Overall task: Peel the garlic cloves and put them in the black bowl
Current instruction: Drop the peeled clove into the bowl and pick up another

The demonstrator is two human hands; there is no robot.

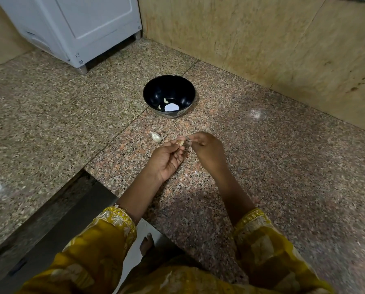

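My left hand (168, 159) pinches a small garlic clove (180, 142) between thumb and fingertips, just above the granite counter. Close beside it on the right, my right hand (206, 151) has its fingertips curled at the clove, pinching at its thin skin. An unpeeled white garlic clove (156, 136) lies on the counter just left of my fingertips. The black bowl (154, 90) stands farther back, upright, with two peeled cloves (165, 100) inside near a bright reflection.
A white appliance (77, 28) stands at the back left on short feet. A beige stone wall (272, 39) runs along the back right. The speckled granite counter (283, 166) ends in an edge at the near left, with a dark gap below.
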